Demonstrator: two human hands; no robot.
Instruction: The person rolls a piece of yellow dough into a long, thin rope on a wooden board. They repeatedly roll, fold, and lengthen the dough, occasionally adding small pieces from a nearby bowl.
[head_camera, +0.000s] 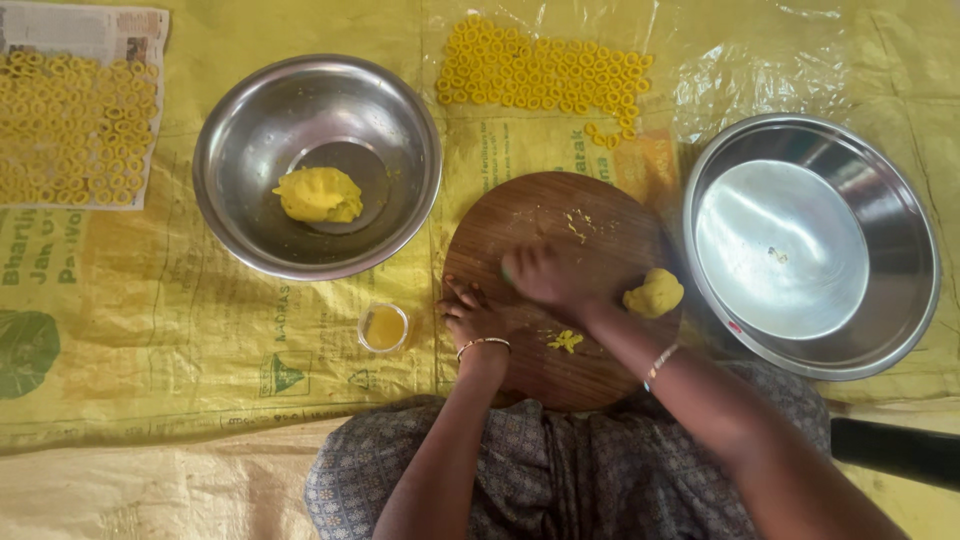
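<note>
Two hands on the round board (560, 290): the right hand (545, 275) presses palm-down with fingers curled over something I can't make out, the left hand (468, 312) rests flat at the board's edge, gripping nothing. Rows of finished rings (540, 70) lie on the plastic, more rings on newspaper (70, 115). Plenty remains: a dough lump (655, 293) on the board, another in the bowl (318, 194).
</note>
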